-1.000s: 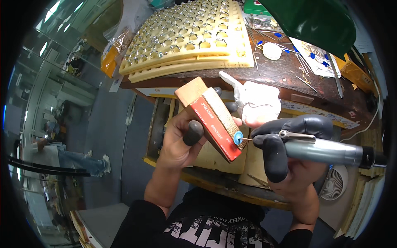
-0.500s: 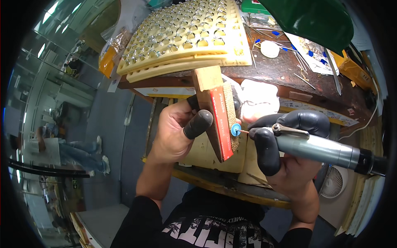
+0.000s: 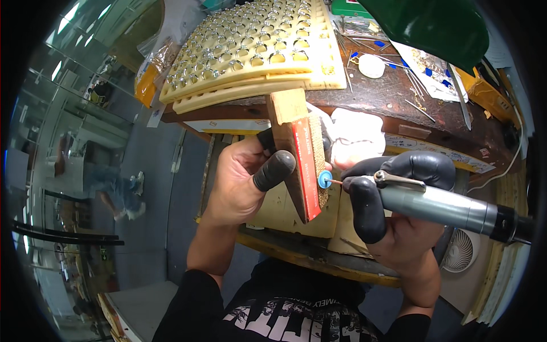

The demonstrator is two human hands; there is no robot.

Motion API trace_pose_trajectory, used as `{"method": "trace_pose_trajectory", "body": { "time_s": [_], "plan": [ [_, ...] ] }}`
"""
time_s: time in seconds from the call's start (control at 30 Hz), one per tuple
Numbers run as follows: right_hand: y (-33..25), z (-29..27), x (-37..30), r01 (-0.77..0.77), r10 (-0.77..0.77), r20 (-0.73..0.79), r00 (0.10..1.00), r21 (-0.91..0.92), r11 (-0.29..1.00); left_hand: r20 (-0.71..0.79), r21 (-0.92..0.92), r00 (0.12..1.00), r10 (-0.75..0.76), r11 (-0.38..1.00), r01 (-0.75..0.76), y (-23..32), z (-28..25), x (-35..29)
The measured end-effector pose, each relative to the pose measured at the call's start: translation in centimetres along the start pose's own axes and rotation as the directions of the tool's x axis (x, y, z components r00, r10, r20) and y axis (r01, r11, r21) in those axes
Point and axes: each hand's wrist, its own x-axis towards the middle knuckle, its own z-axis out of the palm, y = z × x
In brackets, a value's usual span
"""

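Observation:
My left hand [image 3: 242, 182], with black caps on the thumb and a finger, grips a wooden block [image 3: 296, 154] with a red side and a coarse tan face, held edge-on and nearly upright. My right hand [image 3: 399, 222], also wearing black finger caps, holds a grey rotary handpiece [image 3: 439, 205]. A small blue wheel [image 3: 325, 180] at the tool's tip touches the block's tan face. Behind them a white cloth [image 3: 356, 139] lies at the bench edge.
On the dark wooden bench [image 3: 399, 97] sit stacked cream trays [image 3: 256, 51] full of small metal rings. A green lamp shade [image 3: 439, 25] hangs at the top right, over loose thin tools and a white disc [image 3: 371, 65]. A small fan [image 3: 460, 251] sits low right.
My left hand has turned the block from slanted to nearly upright, edge toward me. The handpiece tip has stayed against the block, shifting slightly along it.

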Motion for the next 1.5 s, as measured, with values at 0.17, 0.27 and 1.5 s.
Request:
{"method": "trace_pose_trajectory", "body": {
  "time_s": [0.17, 0.27, 1.5],
  "plan": [
    [-0.33, -0.03, 0.22, 0.024, -0.024, 0.007, 1.000, -0.036, 0.999, -0.007, 0.030, 1.000, 0.017, 0.999, -0.017, 0.02, 0.06, -0.12],
    [-0.22, 0.24, 0.10, 0.012, -0.012, -0.022, 1.000, 0.019, 1.000, 0.003, 0.041, 1.000, 0.002, 0.999, -0.002, 0.22, 0.15, -0.19],
    [0.10, 0.29, 0.16, 0.102, -0.102, -0.010, 0.995, -0.006, 0.995, 0.063, -0.115, 0.997, 0.036, 0.993, -0.029, -0.04, -0.30, -0.22]
  ]
}}
